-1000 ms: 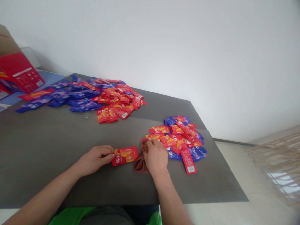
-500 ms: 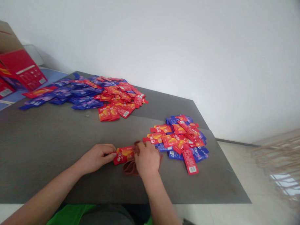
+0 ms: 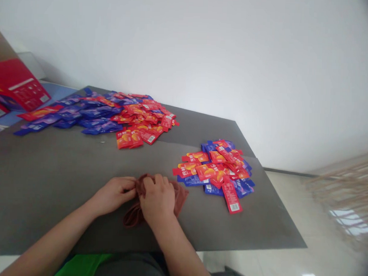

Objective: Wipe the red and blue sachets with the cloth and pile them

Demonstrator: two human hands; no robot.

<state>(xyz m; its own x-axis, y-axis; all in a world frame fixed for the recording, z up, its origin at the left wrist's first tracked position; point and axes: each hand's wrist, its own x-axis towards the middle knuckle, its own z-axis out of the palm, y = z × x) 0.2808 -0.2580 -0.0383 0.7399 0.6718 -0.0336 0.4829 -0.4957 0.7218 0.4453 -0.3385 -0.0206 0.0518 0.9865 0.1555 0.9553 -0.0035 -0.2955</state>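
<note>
The right hand (image 3: 158, 199) gripped the brown cloth (image 3: 180, 197) against the table (image 3: 65, 170), fingers bent together; the left hand (image 3: 115, 194) touched its edge, but whether its fingers pinched something, I could not tell.

A red carton (image 3: 21, 83) rests on a blue surface (image 3: 56, 92) far left, blurred wooden slats (image 3: 347, 188) far right.

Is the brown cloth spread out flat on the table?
No, the cloth is bunched in loose folds under the right hand.
</note>
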